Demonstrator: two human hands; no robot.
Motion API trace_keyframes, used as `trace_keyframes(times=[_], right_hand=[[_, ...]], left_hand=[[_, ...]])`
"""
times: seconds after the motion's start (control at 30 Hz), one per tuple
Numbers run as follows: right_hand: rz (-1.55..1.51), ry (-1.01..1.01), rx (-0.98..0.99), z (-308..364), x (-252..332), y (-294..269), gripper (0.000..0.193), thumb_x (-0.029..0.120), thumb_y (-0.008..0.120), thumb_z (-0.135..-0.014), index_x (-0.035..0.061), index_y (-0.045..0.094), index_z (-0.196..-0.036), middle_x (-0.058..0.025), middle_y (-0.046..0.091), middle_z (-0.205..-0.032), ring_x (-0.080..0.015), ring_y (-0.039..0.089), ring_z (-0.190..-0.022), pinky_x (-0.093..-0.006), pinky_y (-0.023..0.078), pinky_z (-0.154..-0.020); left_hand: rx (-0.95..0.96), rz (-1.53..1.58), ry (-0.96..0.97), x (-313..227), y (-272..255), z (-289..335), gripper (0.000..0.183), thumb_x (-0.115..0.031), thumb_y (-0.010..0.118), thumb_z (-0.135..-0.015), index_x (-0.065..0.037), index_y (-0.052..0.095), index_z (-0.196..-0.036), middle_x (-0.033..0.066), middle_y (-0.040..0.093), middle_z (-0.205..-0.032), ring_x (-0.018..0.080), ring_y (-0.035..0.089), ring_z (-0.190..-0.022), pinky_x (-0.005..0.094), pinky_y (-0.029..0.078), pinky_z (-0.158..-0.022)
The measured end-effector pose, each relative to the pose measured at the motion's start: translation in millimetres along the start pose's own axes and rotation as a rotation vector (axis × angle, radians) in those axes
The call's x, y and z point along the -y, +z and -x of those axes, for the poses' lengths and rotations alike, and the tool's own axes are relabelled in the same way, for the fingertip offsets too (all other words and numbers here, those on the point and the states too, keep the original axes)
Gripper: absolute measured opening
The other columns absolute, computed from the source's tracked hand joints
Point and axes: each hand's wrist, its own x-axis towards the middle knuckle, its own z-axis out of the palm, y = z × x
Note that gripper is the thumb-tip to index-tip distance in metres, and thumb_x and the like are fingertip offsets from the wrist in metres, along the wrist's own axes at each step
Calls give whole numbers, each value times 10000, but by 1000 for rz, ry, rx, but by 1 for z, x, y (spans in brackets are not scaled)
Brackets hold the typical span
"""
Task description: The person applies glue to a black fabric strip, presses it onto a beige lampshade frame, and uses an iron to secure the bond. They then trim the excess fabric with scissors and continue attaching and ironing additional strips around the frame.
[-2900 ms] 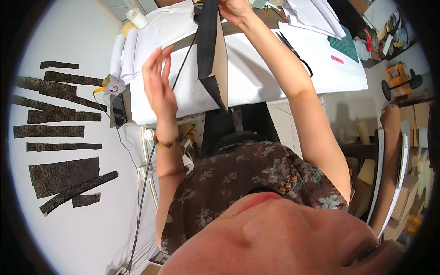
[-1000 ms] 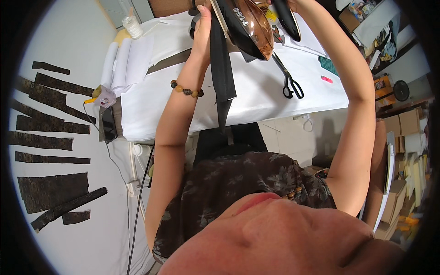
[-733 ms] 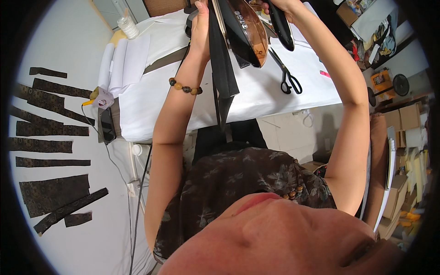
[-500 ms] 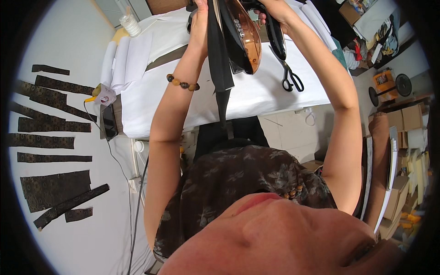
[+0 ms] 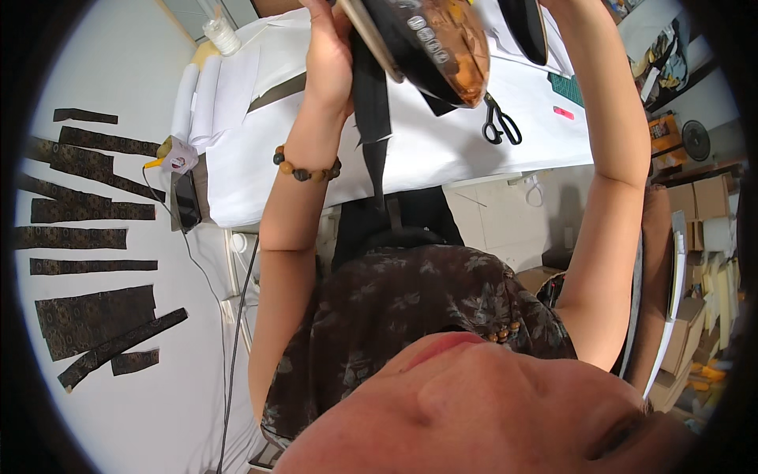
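A steam iron [image 5: 450,47] with a black body and amber tank is tilted above the table, its soleplate side toward my left hand. My right hand [image 5: 556,4] is at its black handle [image 5: 527,31]; the upper edge cuts off most of the fingers. My left hand [image 5: 326,59], with a bead bracelet at the wrist, is closed on a black fabric strip [image 5: 371,103], its fingertips partly out of view. The strip hangs past the table's near edge, with a narrower piece below. Black-handled scissors [image 5: 500,122] lie near the iron's tip.
White cloth covers the table [image 5: 268,174]. White rolls [image 5: 207,107] and a thread cone [image 5: 221,36] stand at the left, near a mug [image 5: 181,156] and a phone [image 5: 186,207]. A green mat [image 5: 565,88] and a pink piece [image 5: 563,113] lie at right. A cord [image 5: 201,276] hangs left.
The iron has risen and tilted further, its tip shifting right. My right hand has moved up and right, mostly out of view. My left hand has turned and come slightly nearer.
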Motion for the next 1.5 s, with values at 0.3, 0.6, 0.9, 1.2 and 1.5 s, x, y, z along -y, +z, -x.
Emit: trace_keyframes(times=[0.3,0.6,0.9,1.2,1.5], right_hand=[[-131,14,-126,37,-22,20,352,402,663,-1013,64,596,-940,37,543,-679,-64,478,-498,-224,382,-464],[-203,-88,-154,78,-67,25,186,222,659,-1026,72,558,-981,27,564,-686,-47,476,-489,-215,382,-455],[-247,-440,-217,91,-41,25,268,260,666,-1018,31,538,-1076,19,565,-690,-49,485,-479,-207,397,-443],[-201,-479,-332,106,-48,21,414,396,706,-982,19,550,-1057,5,589,-703,-53,497,-468,-191,409,-444],[-192,-510,-276,103,-34,28,408,362,715,-984,15,540,-1109,-26,658,-827,-43,537,-538,-174,419,-475]], left_hand=[[258,439,-79,42,-48,-30,620,-519,346,-1104,-21,523,-1429,129,625,-1360,259,619,-1202,365,499,-1072],[-56,-195,64,20,-44,-1,760,-674,289,-1044,-37,570,-1351,91,680,-1171,187,664,-1060,316,556,-933],[155,50,4,29,-40,-10,731,-635,294,-1071,-26,556,-1378,105,664,-1235,199,656,-1123,312,544,-953],[81,-89,63,-4,-5,56,680,-577,311,-1093,-21,523,-1421,121,632,-1310,221,628,-1183,322,523,-983],[242,-145,132,37,-81,55,357,-225,507,-1069,15,604,-1315,127,682,-1238,219,698,-1073,348,582,-933]])
